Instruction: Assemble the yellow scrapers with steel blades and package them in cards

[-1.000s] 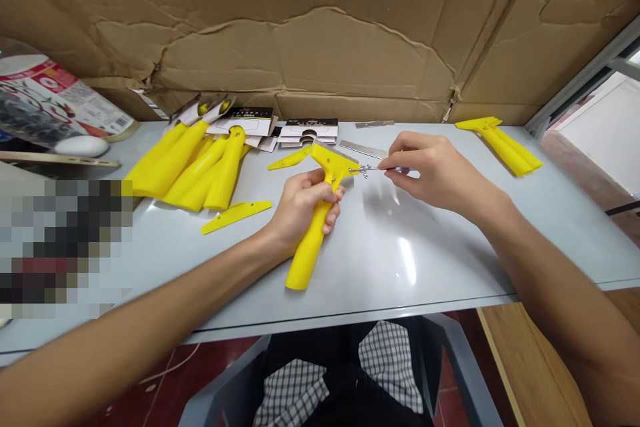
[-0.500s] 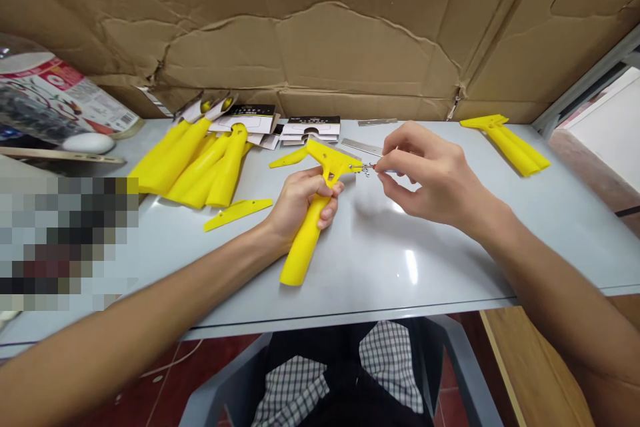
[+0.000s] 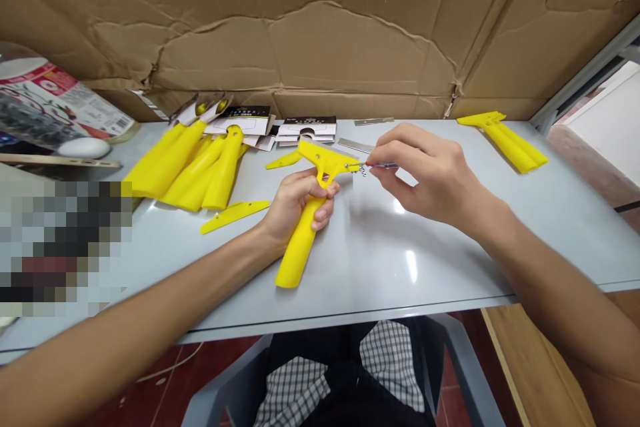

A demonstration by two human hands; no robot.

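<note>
the left hand [image 3: 295,210] wraps shut around the yellow scraper [image 3: 303,240], above the table [image 3: 370,260]. the right fingers [image 3: 400,141] pinch a thin screwdriver [image 3: 383,165] tight. if they slip, the tiny screws [image 3: 362,170] could drop and roll away.

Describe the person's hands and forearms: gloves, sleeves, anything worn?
The left hand and right hand are bare: no gloves, and no rings, watch or bracelet show. The left forearm and right forearm are bare too, with no sleeves in view. Below the table, dark cloth with a black-and-white check pattern shows, seemingly the person's clothing.
</note>
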